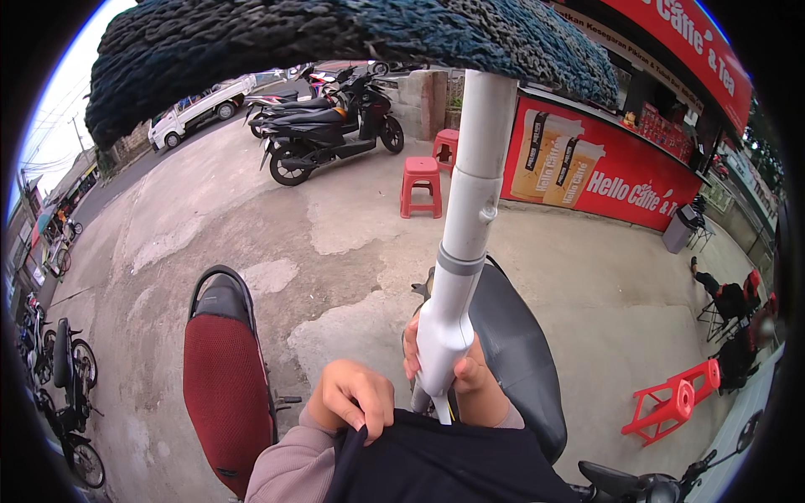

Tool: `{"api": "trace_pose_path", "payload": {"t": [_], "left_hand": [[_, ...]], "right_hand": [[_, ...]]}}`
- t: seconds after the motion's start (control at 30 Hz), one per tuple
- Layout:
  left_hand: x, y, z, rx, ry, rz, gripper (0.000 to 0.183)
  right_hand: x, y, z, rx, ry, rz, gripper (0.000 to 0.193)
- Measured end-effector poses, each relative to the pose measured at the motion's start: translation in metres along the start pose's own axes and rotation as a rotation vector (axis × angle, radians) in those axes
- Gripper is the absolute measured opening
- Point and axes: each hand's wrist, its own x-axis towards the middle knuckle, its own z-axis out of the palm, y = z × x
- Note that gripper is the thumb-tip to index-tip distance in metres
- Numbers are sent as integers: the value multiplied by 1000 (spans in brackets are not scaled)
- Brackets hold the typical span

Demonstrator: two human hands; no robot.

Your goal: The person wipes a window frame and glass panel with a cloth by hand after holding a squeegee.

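Note:
My right hand (471, 377) is closed around the thick lower body of a long white pole (461, 225) with a grey ring, fingers on one side and thumb on the other. The pole rises away from me, and its upper end passes out of sight at a blue-grey knitted thing (352, 38) across the top; whether they are joined I cannot tell. My left hand (356, 396) pinches the edge of a dark cloth (436, 465) in front of my body. The cloth covers the pole's lower end.
A red-covered motorbike seat (222, 386) stands left, a black seat (516, 360) right behind the pole. Ahead are red stools (421, 186), parked motorbikes (335, 134) and a red stall (579, 168). More red stools (671, 402) and a seated person (734, 298) are at right.

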Motion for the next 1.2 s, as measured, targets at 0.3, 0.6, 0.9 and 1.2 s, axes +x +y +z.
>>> {"api": "trace_pose_path", "payload": {"t": [0.3, 0.6, 0.9, 1.2], "left_hand": [[-94, 67, -52, 170, 212, 27, 23], [-271, 201, -120, 242, 250, 187, 17], [-383, 264, -216, 189, 381, 124, 24], [-384, 273, -342, 362, 336, -276, 19]], "right_hand": [[84, 69, -74, 142, 11, 135, 74], [214, 170, -135, -6, -91, 190, 67], [328, 272, -191, -114, -46, 238, 74], [423, 287, -282, -175, 78, 25, 67]]}}
